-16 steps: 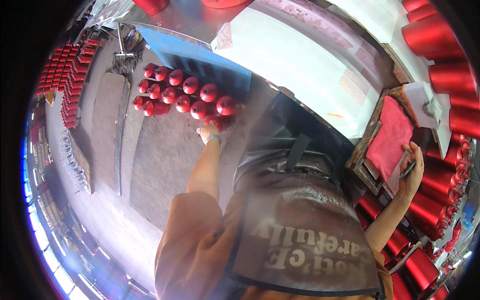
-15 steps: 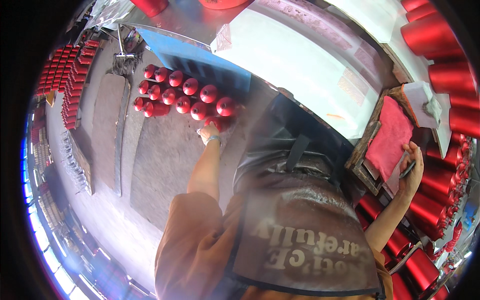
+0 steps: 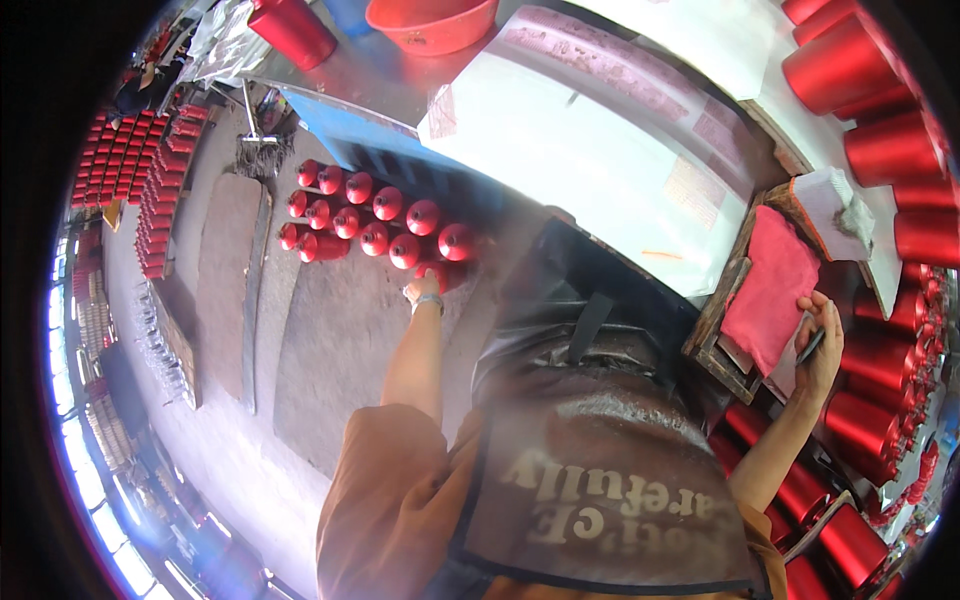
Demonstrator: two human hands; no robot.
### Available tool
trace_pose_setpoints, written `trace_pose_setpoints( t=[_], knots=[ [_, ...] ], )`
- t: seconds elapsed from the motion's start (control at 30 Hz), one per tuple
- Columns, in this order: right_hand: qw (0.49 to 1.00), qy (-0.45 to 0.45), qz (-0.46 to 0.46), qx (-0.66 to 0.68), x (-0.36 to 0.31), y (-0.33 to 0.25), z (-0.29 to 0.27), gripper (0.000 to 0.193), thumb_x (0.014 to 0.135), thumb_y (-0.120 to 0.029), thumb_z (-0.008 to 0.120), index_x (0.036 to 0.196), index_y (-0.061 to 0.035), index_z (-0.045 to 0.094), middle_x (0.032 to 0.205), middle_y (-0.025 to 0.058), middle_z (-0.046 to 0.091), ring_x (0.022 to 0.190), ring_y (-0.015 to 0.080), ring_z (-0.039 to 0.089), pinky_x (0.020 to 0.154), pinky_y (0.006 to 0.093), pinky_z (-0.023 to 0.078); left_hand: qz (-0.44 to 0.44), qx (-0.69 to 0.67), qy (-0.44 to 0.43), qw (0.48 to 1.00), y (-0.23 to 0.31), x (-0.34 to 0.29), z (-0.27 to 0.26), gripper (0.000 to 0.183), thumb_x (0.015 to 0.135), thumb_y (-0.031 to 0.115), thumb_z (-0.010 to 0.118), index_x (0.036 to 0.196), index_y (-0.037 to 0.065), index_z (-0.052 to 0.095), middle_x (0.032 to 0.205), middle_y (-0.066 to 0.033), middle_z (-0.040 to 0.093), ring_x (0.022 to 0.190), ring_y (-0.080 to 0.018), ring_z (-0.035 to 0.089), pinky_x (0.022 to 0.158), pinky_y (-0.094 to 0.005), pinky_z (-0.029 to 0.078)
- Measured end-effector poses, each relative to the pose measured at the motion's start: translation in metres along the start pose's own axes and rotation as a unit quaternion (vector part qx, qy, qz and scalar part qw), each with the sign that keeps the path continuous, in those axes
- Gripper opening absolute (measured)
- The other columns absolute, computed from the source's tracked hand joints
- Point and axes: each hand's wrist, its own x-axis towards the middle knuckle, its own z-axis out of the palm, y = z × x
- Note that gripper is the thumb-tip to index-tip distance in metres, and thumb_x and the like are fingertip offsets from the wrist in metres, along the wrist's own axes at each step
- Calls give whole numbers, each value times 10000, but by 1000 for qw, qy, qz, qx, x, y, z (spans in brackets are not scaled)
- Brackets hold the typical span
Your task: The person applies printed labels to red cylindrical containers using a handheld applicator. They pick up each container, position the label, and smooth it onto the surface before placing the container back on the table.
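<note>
Down by the floor, my left hand [image 3: 424, 290] is closed at the top of the nearest red metal cylinder [image 3: 431, 272], a shiny one at the near end of a standing group. The other red cylinders [image 3: 387, 203] there have domed tops with small dark necks. On the right, my right hand [image 3: 822, 352] has its fingers curled around a small dark flat piece [image 3: 811, 345] whose kind I cannot make out. Just beside those fingers lies a folded pink cloth [image 3: 768, 285] on a wooden-edged tray [image 3: 704, 338].
A white-covered worktable [image 3: 590, 150] stands ahead, with a red basin [image 3: 430, 28] and a red cylinder [image 3: 290, 32] at its far left. More red cylinders [image 3: 868, 405] crowd the right side. Flat boards [image 3: 228, 270] lie on the floor; a mop [image 3: 262, 150] stands behind.
My view has shifted slightly, so the table and floor cylinders sit lower in the picture. My left hand stays at the same cylinder, and my right hand keeps the dark piece.
</note>
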Motion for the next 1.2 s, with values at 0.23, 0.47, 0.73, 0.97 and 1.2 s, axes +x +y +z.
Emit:
trace_pose_setpoints(
  t=[0.23, 0.47, 0.73, 0.97, 1.2],
  knots=[
    [987, 124, -78, -65, 8, -60, 6, 319, 1042, -229, 572, 1234, 17, 639, 959, 78, 726, 544, 13, 452, 488, 178, 336, 208, 400, 147, 880, 16, -51, -82, 303, 980, 279, 480, 1189, 121, 632, 1118, -23, 665, 955, -210, 653, 737, -336, 522],
    [856, 209, -451, -140, 70, -198, 0, 272, 1005, -170, 624, 1212, 0, 672, 1096, 55, 727, 1012, 94, 642, 889, 238, 480, 352, -406, 383, 751, 176, -137, -230, 346, 1049, 226, 528, 1121, -67, 698, 1122, -180, 718, 1028, -272, 668, 922, -373, 521],
    [711, 240, -352, -560, 168, -282, 36, 489, 855, -386, 670, 1246, -94, 642, 1039, 231, 713, 963, 413, 688, 842, 485, 557, 589, -519, 90, 613, 326, -325, -240, 205, 1009, 4, 531, 1164, -46, 657, 1316, -188, 622, 1205, -243, 597, 1057, -367, 463],
    [766, 227, -404, -445, 112, -264, 27, 379, 805, -365, 711, 944, -13, 705, 850, 195, 724, 807, 334, 719, 741, 429, 567, 696, -390, -39, 601, 358, -420, -222, 329, 893, 12, 667, 1222, 10, 660, 1371, -183, 585, 1271, -298, 553, 1050, -390, 451],
    [846, 41, -348, -402, 15, -293, 26, 276, 860, -280, 741, 939, -16, 715, 727, 57, 692, 621, 109, 630, 576, 259, 504, 779, -351, -138, 500, 389, -470, -237, 867, 793, 297, 842, 1476, -26, 418, 1475, -200, 481, 1310, -297, 513, 1092, -419, 402]
  ],
)
